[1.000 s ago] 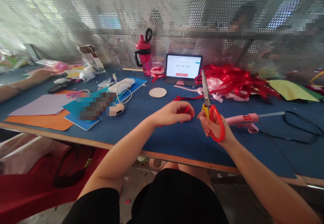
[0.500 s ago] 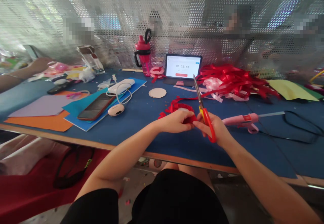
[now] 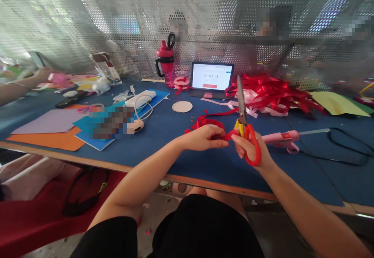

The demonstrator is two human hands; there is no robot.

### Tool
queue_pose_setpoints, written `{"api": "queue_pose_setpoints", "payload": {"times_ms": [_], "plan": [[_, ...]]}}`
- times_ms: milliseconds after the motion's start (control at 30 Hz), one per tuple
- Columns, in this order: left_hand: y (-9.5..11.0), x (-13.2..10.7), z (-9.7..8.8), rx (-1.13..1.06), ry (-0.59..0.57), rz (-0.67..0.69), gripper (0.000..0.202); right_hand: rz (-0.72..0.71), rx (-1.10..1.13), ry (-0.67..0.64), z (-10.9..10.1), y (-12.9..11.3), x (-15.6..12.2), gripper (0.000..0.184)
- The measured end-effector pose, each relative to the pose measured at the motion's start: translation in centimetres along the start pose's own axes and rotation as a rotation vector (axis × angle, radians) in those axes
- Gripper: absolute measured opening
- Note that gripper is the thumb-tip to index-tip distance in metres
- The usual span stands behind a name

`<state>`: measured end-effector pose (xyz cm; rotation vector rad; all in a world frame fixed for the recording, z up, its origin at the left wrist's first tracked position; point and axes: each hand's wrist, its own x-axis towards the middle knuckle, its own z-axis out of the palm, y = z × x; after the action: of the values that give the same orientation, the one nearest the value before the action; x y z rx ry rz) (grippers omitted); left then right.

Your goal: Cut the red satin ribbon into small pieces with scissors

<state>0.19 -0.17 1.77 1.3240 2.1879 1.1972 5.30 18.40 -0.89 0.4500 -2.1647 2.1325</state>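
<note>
A long blue tabletop (image 3: 172, 141) with a wooden front edge fills the view, backed by a perforated metal screen (image 3: 122, 28). Open blue surface lies at 6 o'clock from the hands, before the front edge, and more at 4 o'clock. At 12 o'clock stands a tablet (image 3: 212, 76) showing a timer; at 1 o'clock lies a heap of red ribbon (image 3: 271, 92); at 3 o'clock, a pink glue gun (image 3: 280, 136). The right hand (image 3: 249, 147) grips red-handled scissors (image 3: 242, 108), blades upright and nearly closed. The left hand (image 3: 203, 138) pinches a red ribbon rosette (image 3: 209, 123), which sits just beyond its fingers, partly hidden, a strand (image 3: 230, 134) reaching the right hand. At 9 o'clock, a pixelated patch hides whatever lies on the coloured paper. A co-worker's forearm (image 3: 17, 88) enters, cut off by the left edge.
</note>
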Motion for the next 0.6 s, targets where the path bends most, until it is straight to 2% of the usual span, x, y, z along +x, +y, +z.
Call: {"api": "queue_pose_setpoints", "payload": {"times_ms": [100, 200, 267, 400, 500, 600], "plan": [[0.1, -0.2, -0.9, -0.029, 0.020, -0.056, 0.035, -0.015, 0.155, 0.080, 0.0, -0.3, 0.2, 0.018], [0.0, -0.7, -2.0, 0.224, 0.103, -0.071, 0.036, -0.047, 0.191, 0.153, -0.2, -0.8, 0.3, 0.019], [-0.1, -1.1, -3.0, 0.389, 0.119, -0.099, 0.035, -0.078, 0.206, 0.192, -0.4, -1.2, 0.4, 0.019], [-0.2, -2.2, -5.0, 0.497, 0.158, -0.133, 0.041, -0.133, 0.297, 0.273, -0.8, -1.8, 0.3, 0.019], [0.0, -3.5, -6.8, 0.509, 0.365, -0.188, 0.045, -0.151, 0.327, 0.315, -0.9, -2.1, 0.3, 0.019], [0.1, -5.4, -8.7, 0.554, 0.694, -0.288, 0.043, -0.152, 0.309, 0.338, -0.9, -2.2, 0.3, 0.017]]}}
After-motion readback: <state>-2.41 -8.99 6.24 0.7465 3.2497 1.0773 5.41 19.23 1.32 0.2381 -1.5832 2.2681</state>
